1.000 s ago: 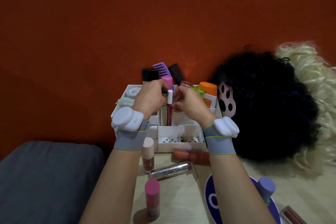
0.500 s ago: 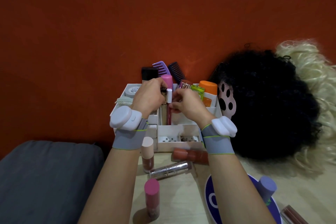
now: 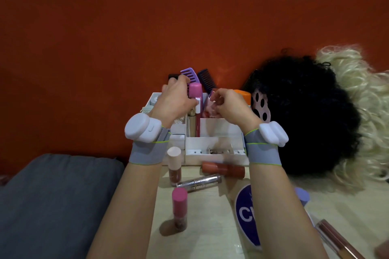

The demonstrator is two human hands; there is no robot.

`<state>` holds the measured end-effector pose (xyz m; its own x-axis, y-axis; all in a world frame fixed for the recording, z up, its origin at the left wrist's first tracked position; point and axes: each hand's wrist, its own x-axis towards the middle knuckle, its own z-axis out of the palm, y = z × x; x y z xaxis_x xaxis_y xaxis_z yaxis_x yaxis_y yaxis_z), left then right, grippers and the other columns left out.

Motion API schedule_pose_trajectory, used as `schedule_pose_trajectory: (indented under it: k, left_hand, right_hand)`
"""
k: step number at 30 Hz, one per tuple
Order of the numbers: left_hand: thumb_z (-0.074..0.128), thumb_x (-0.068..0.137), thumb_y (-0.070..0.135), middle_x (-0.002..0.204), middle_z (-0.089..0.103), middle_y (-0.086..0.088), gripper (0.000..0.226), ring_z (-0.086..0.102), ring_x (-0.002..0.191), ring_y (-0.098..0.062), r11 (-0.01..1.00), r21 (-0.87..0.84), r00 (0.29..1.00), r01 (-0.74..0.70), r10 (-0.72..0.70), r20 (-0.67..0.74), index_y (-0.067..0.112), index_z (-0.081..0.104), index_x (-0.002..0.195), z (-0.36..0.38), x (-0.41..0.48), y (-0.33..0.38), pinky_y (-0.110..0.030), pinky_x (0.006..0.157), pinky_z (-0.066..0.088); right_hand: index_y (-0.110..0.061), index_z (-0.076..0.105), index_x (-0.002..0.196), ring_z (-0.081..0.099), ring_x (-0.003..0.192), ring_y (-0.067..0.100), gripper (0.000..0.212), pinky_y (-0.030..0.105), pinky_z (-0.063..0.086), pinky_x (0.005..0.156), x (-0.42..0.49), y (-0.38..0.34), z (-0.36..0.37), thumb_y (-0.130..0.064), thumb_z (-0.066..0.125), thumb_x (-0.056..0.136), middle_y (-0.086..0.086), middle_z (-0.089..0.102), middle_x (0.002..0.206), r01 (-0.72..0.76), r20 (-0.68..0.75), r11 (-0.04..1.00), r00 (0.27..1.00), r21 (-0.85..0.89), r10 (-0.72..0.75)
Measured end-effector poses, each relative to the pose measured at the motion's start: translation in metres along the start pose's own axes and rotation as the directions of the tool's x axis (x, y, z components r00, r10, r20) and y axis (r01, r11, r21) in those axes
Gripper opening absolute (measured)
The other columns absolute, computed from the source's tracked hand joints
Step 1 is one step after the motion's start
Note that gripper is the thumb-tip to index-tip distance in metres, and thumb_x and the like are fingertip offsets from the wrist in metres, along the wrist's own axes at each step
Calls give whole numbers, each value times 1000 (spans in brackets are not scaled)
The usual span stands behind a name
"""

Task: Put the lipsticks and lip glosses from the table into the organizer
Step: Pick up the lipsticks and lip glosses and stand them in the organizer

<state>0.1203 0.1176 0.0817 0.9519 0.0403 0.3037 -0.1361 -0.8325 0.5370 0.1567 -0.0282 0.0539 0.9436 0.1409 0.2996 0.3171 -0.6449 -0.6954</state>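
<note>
Gloss (image 3: 197, 119) with the white cap stands in a narrow organizer (image 3: 219, 130) slot, just right of the thumb of the left hand (image 3: 174, 101) and just left of the curled fingers (image 3: 219, 95) of the right hand (image 3: 229, 106). Both hands are bunched among the tall things, and the blur keeps me from telling whether either one grasps anything.

My worry is that the left thumb sits against the gloss cap, so a careless pull away could tip it onto the gold tube (image 3: 191, 120) beside it. Below the fingers, between the forearms, a peach-capped tube (image 3: 174, 163) and a pink-capped tube (image 3: 179, 208) stand upright on the counter (image 3: 202, 237). A retreating wrist could knock them over.

Half a second ago the right fingers pinched that white cap. Now they are off it, to its right, and the left hand has climbed toward the combs (image 3: 190, 74).
</note>
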Motion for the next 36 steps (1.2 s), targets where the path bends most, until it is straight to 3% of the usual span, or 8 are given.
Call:
schedule_pose_trajectory:
  k: [4, 7, 9, 12, 16, 22, 29, 36]
  left_hand:
    - [61, 86, 23, 133, 43, -16, 54, 41, 124, -33, 997, -45, 995, -55, 51, -86, 12, 39, 134, -10, -24, 13, -45, 104, 38]
    - [59, 87, 23, 133, 44, -14, 49, 44, 123, -32, 996, -49, 996, -79, 76, -48, 13, 42, 132, -13, -39, 24, -41, 102, 40]
    - [59, 88, 22, 136, 45, -13, 48, 45, 125, -29, 994, -56, 995, -94, 93, -18, 12, 43, 132, -18, -47, 33, -37, 102, 37]
    - [59, 88, 18, 135, 49, -14, 45, 47, 124, -28, 990, -64, 992, -126, 127, 11, 8, 46, 130, -31, -65, 49, -32, 102, 36]
    - [58, 87, 14, 129, 54, -19, 43, 51, 121, -31, 984, -78, 983, -160, 166, 83, 3, 48, 127, -30, -90, 63, -34, 99, 40]
    - [54, 90, 14, 132, 52, -20, 43, 51, 121, -34, 989, -50, 970, -139, 146, 194, 2, 42, 130, -16, -132, 73, -37, 101, 41]
    - [50, 93, 20, 148, 34, -19, 55, 37, 135, -31, 991, 74, 946, -116, 87, 312, 1, 29, 141, 8, -178, 80, -36, 109, 32]
    - [49, 88, 16, 135, 43, -24, 41, 40, 127, -39, 983, 162, 934, -81, 18, 357, -1, 44, 126, 38, -202, 75, -44, 105, 37]
  right_hand:
    - [-12, 65, 86, 65, 84, 32, 21, 36, 55, 79, -11, -14, -23, 3, 51, 82, 23, 70, 98, -21, 5, 990, 1000, -141, 22]
    - [-26, 55, 68, 52, 79, 22, 30, 28, 47, 66, -21, -29, -38, 0, 49, 82, 15, 64, 85, -37, 11, 985, 999, -171, 39]
    - [-19, 63, 82, 51, 80, 20, 23, 25, 46, 63, -32, -37, -48, -1, 49, 84, 8, 58, 84, -17, 41, 983, 999, -183, 25]
    - [-7, 68, 101, 52, 82, 19, 21, 28, 48, 76, -56, -51, -64, -7, 52, 87, 5, 57, 86, 7, 67, 976, 998, -216, 8]
    - [-10, 68, 103, 52, 78, 20, 20, 20, 41, 55, -88, -60, -71, -13, 54, 88, 5, 57, 86, 16, 109, 969, 994, -248, 11]
    - [-7, 65, 115, 52, 119, 28, 28, 25, 37, 89, -140, -69, -92, -18, 48, 94, 16, 63, 122, 58, 208, 923, 978, -380, 24]
    - [-13, 61, 121, 56, 117, 28, 32, 33, 43, 98, -185, -54, -113, -25, 45, 96, 11, 63, 126, 38, 251, 876, 963, -481, 96]
    - [-13, 53, 130, 54, 120, 27, 37, 34, 43, 98, -213, -39, -107, -27, 47, 96, 12, 57, 131, 69, 279, 836, 955, -545, 102]
